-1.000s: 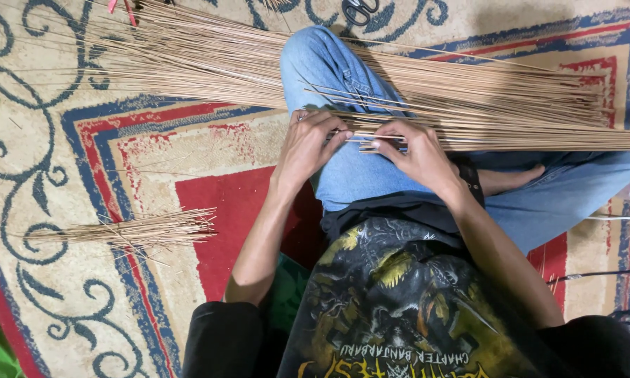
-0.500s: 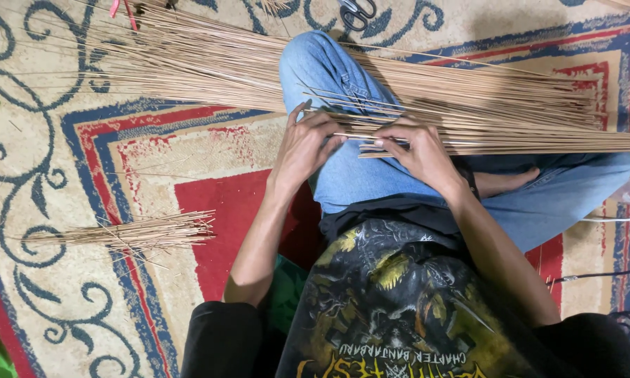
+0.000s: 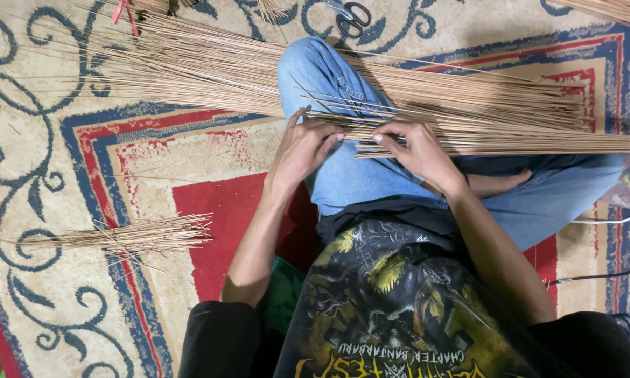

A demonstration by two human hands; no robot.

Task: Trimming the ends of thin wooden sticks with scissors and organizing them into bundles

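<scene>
Two hands work on a bunch of thin sticks (image 3: 483, 136) lying across the person's lap. The left hand (image 3: 302, 148) curls its fingers on the stick ends. The right hand (image 3: 416, 147) pinches a few sticks. A small sorted pile (image 3: 129, 236) lies well off from the left fingers. Most sticks wait in the big heap (image 3: 210, 66) beyond the fingertips. Scissors (image 3: 351, 15) lie farther off.

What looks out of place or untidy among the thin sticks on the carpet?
A few loose sticks lie askew across the blue-jeaned knee, crossing the main sticks at an angle. A small separate bundle lies apart on the carpet, its ends fanned. Both hands, left and right, hold neatly aligned sticks.
</scene>
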